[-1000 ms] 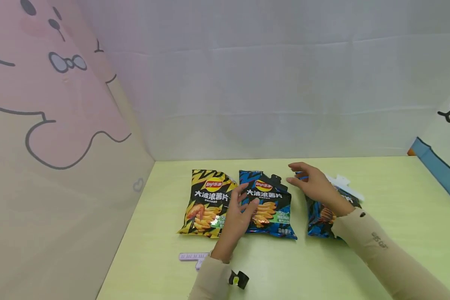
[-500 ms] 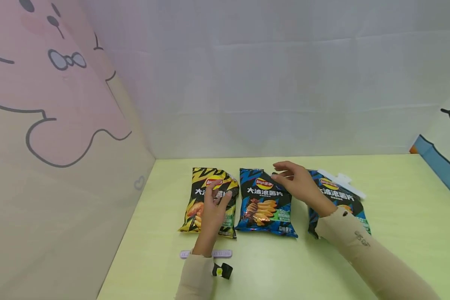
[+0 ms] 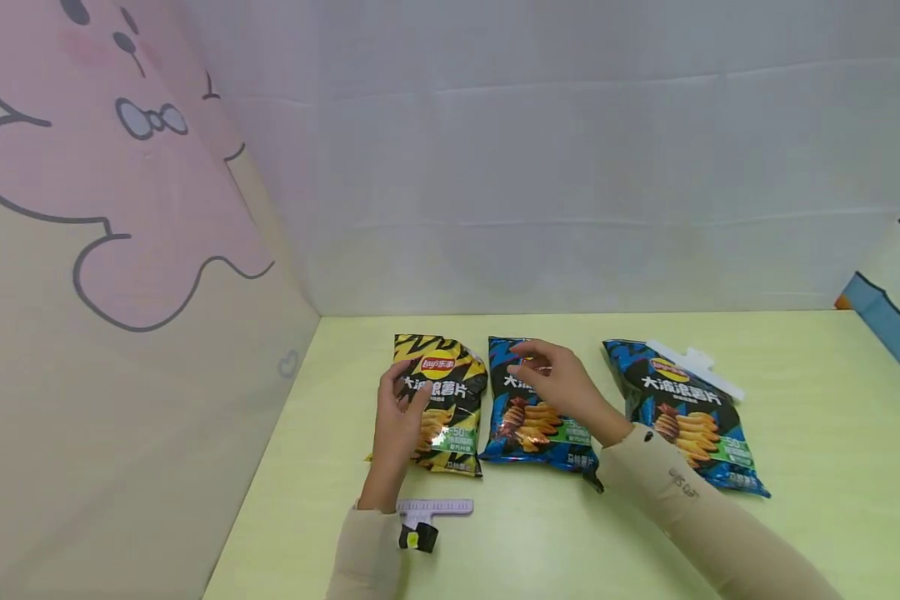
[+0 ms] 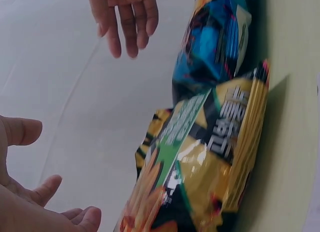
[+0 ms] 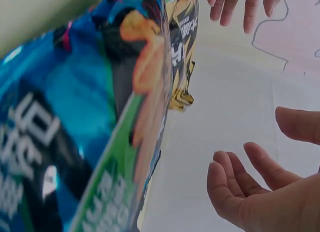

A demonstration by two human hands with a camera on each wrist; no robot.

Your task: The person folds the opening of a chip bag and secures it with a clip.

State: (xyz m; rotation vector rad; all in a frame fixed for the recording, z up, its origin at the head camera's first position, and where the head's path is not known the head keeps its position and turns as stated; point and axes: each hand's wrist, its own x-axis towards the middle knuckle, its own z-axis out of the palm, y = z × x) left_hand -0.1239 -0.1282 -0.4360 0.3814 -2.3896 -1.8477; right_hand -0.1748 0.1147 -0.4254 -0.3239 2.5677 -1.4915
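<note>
Both hands (image 3: 396, 421) (image 3: 561, 385) have moved leftward, over the yellow bag (image 3: 452, 410) and the middle blue bag (image 3: 534, 430).

Draped booth (image 3: 570, 192); cartoon hangings (image 3: 165, 267); table (image 3: 525, 542)

The left bag (image 3: 453, 408) was yellow and black, with zigzags across its top; the middle bag (image 3: 527, 427) and right bag (image 3: 690, 408) were blue and black. All three bore green panels and white lettering. The upper clip (image 3: 693, 367) was white, the lower clip (image 3: 450, 507) lilac. The sleeves (image 3: 708, 508) were beige, the table (image 3: 540, 542) pale yellow-green. A grey-outlined pink figure (image 3: 172, 192) patterned the beige side wall (image 3: 142, 417).
</note>
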